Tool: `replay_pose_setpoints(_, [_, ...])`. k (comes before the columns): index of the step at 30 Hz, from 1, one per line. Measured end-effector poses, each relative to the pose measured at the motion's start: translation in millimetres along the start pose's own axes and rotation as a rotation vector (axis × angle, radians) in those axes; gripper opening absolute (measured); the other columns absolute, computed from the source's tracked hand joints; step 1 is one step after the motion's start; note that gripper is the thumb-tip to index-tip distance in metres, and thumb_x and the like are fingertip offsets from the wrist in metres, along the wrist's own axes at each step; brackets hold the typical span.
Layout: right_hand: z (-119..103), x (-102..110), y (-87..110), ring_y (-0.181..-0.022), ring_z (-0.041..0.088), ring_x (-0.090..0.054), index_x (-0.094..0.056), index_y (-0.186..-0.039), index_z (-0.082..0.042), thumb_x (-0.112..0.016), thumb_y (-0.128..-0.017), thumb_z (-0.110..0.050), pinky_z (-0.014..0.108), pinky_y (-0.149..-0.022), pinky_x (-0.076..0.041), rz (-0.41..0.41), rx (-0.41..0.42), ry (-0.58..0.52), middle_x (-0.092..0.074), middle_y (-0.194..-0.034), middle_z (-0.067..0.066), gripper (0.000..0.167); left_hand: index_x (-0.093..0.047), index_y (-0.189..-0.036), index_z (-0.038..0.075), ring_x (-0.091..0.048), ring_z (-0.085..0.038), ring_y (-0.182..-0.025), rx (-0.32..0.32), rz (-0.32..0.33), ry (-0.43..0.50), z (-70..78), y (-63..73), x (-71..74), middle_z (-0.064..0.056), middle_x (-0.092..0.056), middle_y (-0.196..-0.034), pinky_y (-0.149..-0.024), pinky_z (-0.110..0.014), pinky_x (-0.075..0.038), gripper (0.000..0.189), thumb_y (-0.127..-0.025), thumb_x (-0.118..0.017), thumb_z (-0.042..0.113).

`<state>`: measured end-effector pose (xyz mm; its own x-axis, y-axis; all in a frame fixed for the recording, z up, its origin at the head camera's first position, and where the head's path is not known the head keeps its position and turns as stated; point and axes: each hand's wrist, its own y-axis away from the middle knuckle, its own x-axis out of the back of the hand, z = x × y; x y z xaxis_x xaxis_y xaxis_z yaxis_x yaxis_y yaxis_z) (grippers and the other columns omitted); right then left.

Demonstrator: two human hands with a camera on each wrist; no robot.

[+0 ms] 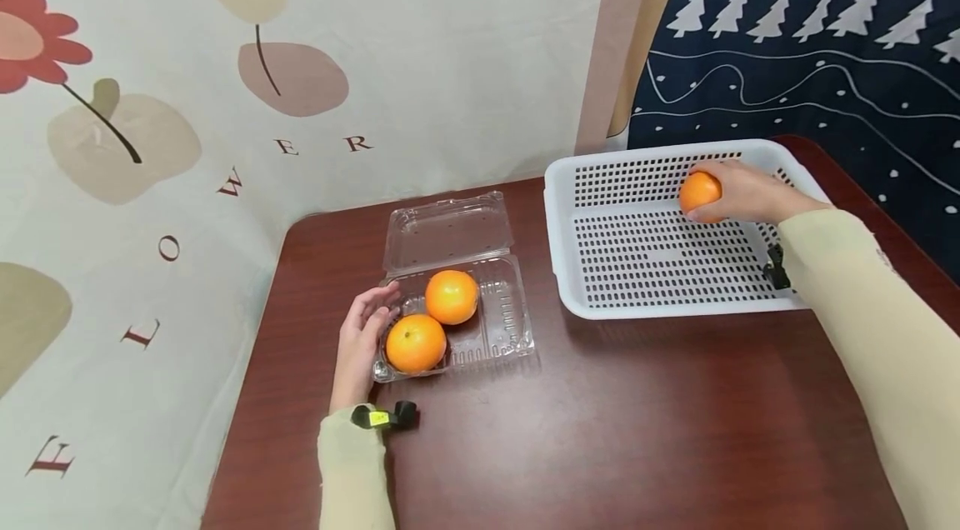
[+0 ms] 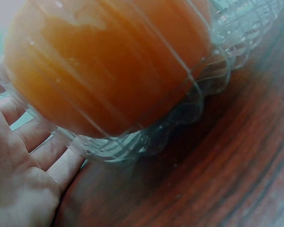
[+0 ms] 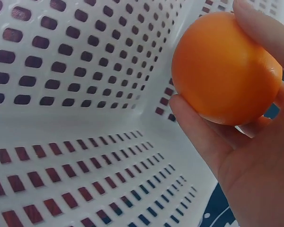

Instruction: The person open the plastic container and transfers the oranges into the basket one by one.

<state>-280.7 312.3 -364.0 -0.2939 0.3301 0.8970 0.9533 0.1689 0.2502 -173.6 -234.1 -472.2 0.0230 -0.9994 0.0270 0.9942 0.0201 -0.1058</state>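
My right hand [image 1: 750,192] grips an orange [image 1: 701,195] inside the white plastic basket [image 1: 567,242], near its far right part. In the right wrist view the thumb and fingers curl round that orange [image 3: 225,68], in front of the basket's perforated walls. At the left, my left hand [image 1: 362,338] rests against the left side of a clear plastic clamshell box [image 1: 504,322]. Its fingers [image 2: 35,135] lie loosely along the box's outer wall in the left wrist view. Two more oranges, a nearer one [image 1: 416,343] and a farther one [image 1: 451,297], sit in the box's left half.
The box's hinged lid [image 1: 450,232] lies folded back, away from me. Box and basket stand on a dark red wooden table [image 1: 570,430]. A pale printed cloth [image 1: 465,55] hangs behind, and a navy cloth with white trees [image 1: 795,80] is at the right.
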Motion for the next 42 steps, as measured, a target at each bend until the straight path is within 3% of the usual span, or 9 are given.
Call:
replay_pose_setpoints(16, [8,0,-4.0,-0.098,0.039,-0.036,-0.029,-0.133,-0.002,-0.064,-0.074,-0.050,0.056,-0.080,-0.036,-0.014,-0.015,0.000,-0.035,-0.120,0.027,0.084,-0.046,-0.123,0.007,-0.045,-0.021,-0.117,0.000,0.006,-0.014,1.2,-1.7,2.0,-0.007,-0.049,-0.128,-0.094,-0.027,-0.039,0.031,-0.093,-0.046,0.016])
replay_pose_setpoints(25, [12,-9,-10.7,-0.095,0.036,-0.042,-0.032,-0.131,0.001,-0.067,-0.076,-0.042,0.051,-0.079,-0.039,-0.019,0.038,-0.014,-0.042,-0.118,0.025,0.077,-0.045,-0.122,0.005,-0.044,-0.021,-0.117,-0.001,0.010,0.008,0.5,-0.8,1.8,-0.009,-0.049,-0.128,-0.093,-0.027,-0.040,0.030,-0.093,-0.045,0.011])
replay_pose_setpoints(33, [14,-14,-10.8,-0.094,0.040,-0.039,-0.029,-0.132,-0.001,-0.065,-0.075,-0.045,0.053,-0.076,-0.038,-0.050,-0.048,0.007,-0.036,-0.116,0.028,0.081,-0.045,-0.122,0.005,-0.044,-0.022,-0.118,-0.002,0.000,0.009,0.6,-0.6,0.4,-0.008,-0.049,-0.128,-0.093,-0.026,-0.040,0.030,-0.093,-0.045,0.013])
replay_pose_setpoints(42, [12,-13,-10.5,-0.095,0.038,-0.039,-0.030,-0.131,-0.001,-0.064,-0.076,-0.045,0.053,-0.077,-0.038,-0.054,-0.047,0.005,-0.038,-0.116,0.027,0.079,-0.045,-0.122,0.004,-0.044,-0.023,-0.118,-0.007,-0.005,0.012,0.9,-1.7,0.7,-0.008,-0.049,-0.128,-0.093,-0.026,-0.040,0.029,-0.093,-0.045,0.011])
